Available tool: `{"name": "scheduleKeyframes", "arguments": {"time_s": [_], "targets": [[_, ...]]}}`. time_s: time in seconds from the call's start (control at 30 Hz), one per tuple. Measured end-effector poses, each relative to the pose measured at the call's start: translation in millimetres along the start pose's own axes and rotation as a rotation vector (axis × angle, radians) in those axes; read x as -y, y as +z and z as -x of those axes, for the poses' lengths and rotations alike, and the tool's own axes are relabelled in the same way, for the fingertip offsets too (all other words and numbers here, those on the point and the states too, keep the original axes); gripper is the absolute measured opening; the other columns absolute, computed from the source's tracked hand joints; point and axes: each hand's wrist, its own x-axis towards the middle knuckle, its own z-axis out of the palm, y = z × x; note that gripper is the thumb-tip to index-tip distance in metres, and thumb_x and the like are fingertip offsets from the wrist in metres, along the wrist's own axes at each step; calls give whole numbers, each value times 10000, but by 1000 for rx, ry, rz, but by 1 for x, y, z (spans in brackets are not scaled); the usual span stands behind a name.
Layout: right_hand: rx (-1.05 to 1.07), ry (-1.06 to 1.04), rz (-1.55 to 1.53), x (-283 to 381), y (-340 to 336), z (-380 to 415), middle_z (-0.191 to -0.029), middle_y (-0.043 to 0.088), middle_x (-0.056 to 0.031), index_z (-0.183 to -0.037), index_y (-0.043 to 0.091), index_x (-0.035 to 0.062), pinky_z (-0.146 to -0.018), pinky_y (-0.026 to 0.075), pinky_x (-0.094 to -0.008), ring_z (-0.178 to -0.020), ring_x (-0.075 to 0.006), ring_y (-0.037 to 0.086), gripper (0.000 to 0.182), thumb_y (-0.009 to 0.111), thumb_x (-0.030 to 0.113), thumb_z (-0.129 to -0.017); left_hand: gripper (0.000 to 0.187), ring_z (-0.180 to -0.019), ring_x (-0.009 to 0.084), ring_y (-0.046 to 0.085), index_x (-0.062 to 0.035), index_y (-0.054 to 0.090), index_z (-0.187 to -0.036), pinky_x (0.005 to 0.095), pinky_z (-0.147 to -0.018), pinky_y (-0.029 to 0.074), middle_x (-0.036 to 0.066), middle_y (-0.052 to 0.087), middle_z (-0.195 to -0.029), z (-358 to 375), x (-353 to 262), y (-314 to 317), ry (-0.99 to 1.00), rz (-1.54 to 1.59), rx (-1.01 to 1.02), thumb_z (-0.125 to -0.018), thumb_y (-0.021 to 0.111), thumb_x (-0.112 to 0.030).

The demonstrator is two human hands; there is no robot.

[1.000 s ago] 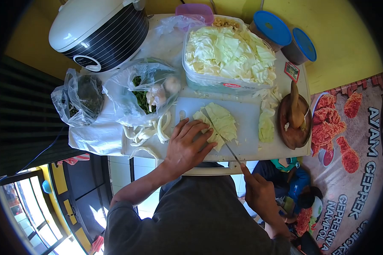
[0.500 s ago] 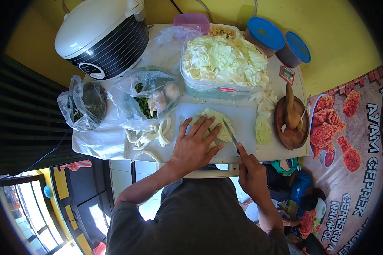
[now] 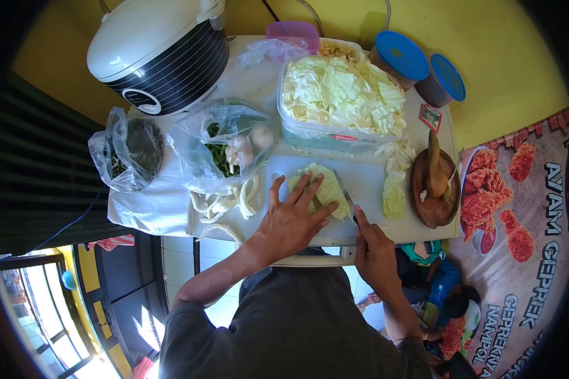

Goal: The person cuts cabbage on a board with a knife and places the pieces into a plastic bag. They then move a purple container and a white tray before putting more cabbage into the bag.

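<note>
Both forearms reach forward over the near edge of the tabletop [image 3: 423, 231], bent at the elbows and converging on the work. The right hand [image 3: 374, 243] is at that edge, turned on its side, with its fingers curled tightly round the handle of a knife [image 3: 343, 187]. The blade points away from the body and slants to the left, lying along the right side of a cabbage leaf [image 3: 333, 189]; whether its edge is in the leaf or just beside it, I cannot tell. The left hand [image 3: 292, 218] is palm down, its wrist coming in from the lower left. Its fingers are spread wide: the middle ones stretch forward over the leaf, the outermost stands off to the left, and the thumb side reaches toward the blade, just short of it. They lie flat on the leaf and pinch nothing.

The leaf rests on a white cutting board [image 3: 370, 174], between the left hand and the knife. Left of the board are pale curved strips [image 3: 251, 201]; to its right lies another leaf piece [image 3: 394, 197], then a mortar [image 3: 428, 213] with a pestle [image 3: 434, 165] leaning in it. Beyond the board, a clear container [image 3: 316, 134] is heaped with cut cabbage [image 3: 341, 91].
</note>
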Motion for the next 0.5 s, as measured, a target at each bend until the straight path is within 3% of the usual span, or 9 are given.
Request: {"name": "scheduleKeyframes", "arguments": {"time_s": [0.5], "targets": [[82, -51, 110, 10, 4, -30, -827, 641, -150, -1557, 509, 149, -581, 560, -456, -618, -347, 667, 678, 653, 5, -910, 461, -1537, 326, 373, -337, 650, -1423, 693, -1169, 221, 173, 428, -1620, 1, 1, 1, -8, -9, -6, -967, 709, -366]]}}
